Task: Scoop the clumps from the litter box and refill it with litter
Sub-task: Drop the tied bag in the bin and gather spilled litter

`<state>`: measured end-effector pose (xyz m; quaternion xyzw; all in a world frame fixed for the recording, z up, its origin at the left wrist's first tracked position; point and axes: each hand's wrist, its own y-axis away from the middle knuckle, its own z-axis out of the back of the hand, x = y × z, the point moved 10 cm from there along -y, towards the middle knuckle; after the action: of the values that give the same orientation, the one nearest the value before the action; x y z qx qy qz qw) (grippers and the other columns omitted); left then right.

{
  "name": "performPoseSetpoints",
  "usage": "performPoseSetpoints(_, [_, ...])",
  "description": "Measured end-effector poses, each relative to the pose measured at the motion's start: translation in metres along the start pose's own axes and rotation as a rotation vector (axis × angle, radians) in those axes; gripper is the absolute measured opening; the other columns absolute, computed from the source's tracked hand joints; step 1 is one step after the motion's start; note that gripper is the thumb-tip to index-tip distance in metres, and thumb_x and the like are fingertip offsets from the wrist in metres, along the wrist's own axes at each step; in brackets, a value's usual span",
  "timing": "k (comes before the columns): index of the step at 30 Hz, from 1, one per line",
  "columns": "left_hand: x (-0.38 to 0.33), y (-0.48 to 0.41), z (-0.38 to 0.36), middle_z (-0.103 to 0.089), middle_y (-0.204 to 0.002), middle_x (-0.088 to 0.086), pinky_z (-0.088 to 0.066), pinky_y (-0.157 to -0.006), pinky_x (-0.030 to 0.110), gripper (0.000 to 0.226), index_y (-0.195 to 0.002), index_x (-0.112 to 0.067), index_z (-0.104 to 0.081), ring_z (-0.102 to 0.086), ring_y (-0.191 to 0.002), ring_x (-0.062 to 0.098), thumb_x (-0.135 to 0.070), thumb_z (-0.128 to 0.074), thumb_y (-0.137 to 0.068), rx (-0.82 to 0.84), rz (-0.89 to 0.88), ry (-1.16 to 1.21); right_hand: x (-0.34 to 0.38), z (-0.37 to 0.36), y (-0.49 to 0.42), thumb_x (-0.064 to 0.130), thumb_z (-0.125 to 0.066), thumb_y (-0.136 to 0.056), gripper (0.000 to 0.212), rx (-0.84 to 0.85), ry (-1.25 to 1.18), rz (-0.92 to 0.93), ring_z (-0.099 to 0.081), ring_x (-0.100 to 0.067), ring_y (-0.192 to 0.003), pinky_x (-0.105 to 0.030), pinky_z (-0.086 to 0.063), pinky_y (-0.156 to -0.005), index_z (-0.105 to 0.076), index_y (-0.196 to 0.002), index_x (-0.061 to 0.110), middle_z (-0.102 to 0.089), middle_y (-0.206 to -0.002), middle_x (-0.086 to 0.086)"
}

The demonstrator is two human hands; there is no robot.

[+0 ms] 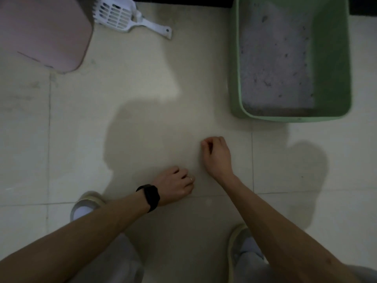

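Note:
A green litter box (pixel 334 64) stands on the floor at the upper right, holding pale grey litter (pixel 275 58) with dark specks. A white slotted scoop (pixel 122 16) lies on the tiles at the top, left of the box. My right hand (pixel 217 155) hovers below the box's near left corner, fingers loosely curled, holding nothing. My left hand (pixel 175 185), with a black watch on the wrist and a ring, hangs lower and to the left, fingers also loosely curled and empty. Both hands are apart from the scoop and the box.
A pink bin (pixel 44 31) sits at the top left beside the scoop. The floor is light tile (pixel 102 99) with grout lines. My two feet in slippers (pixel 87 205) (pixel 238 244) stand at the bottom. A dark strip runs along the top edge.

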<state>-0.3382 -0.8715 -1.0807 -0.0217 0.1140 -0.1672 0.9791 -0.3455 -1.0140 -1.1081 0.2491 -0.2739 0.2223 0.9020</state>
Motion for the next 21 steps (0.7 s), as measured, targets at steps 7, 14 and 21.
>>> performPoseSetpoints(7, [0.013,-0.003,-0.006,-0.062,-0.081,0.005,-0.041,-0.060,0.032,0.025,-0.080,-0.012,-0.067,-0.055,-0.069,0.023,-0.022,-0.047,-0.092,0.058,-0.003,-0.066,-0.003,0.005,-0.001,0.019,-0.057,-0.096,0.018,-0.004,-0.068,-0.048,-0.059,-0.032,-0.092,-0.034,-0.041,-0.085,-0.064,-0.099,0.003,-0.061,-0.101,-0.015])
performPoseSetpoints(14, [0.179,0.004,0.073,-0.056,-0.093,0.008,-0.047,-0.064,0.037,0.029,-0.090,-0.012,-0.060,-0.057,-0.077,0.030,-0.033,-0.041,-0.099,-0.065,0.619,0.223,0.021,0.010,-0.011,0.027,-0.050,-0.099,0.022,0.034,-0.119,-0.044,-0.058,-0.027,-0.095,-0.031,-0.040,-0.083,-0.061,-0.104,0.008,-0.062,-0.103,-0.010])
performPoseSetpoints(21, [0.263,-0.007,0.286,-0.044,-0.102,-0.003,-0.038,-0.069,0.028,0.012,-0.097,-0.012,-0.054,-0.044,-0.080,0.011,-0.022,-0.049,-0.100,-0.520,0.719,0.178,0.217,0.077,-0.065,0.028,-0.049,-0.099,0.011,-0.099,-0.327,0.313,-0.048,-0.002,-0.077,-0.011,-0.035,-0.069,-0.053,-0.091,0.022,-0.054,-0.091,0.007])
